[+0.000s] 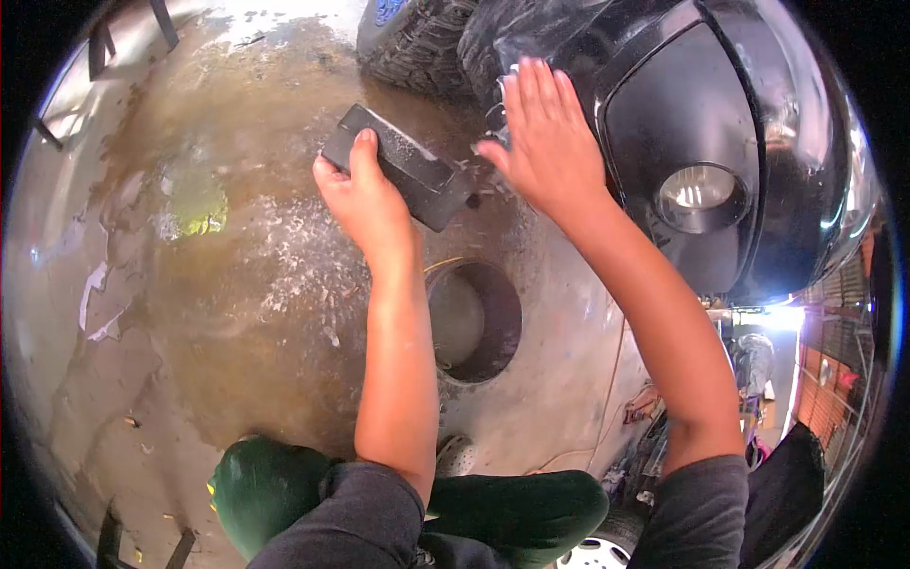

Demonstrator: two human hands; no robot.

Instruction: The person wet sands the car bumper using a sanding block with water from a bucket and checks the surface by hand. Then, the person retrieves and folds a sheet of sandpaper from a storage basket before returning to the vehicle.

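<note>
A dark rectangular block (403, 171), with whitish residue along one side, is held in my left hand (368, 204), the thumb on its near face. My right hand (555, 142) lies flat with its fingers stretched out at the wet, whitish-smeared edge of a glossy black vehicle body panel (682, 104). The fingertips are beside the smeared area, and nothing shows held in that hand. A round light (700, 197) is set in the panel to the right of my right forearm.
A knobby tire (417, 47) stands at the top. Below the block is a round bucket (476, 321) on the wet, stained floor (218, 341). A light clog (457, 456) shows near my knees. At the bottom right is a wheel with a white rim (595, 553).
</note>
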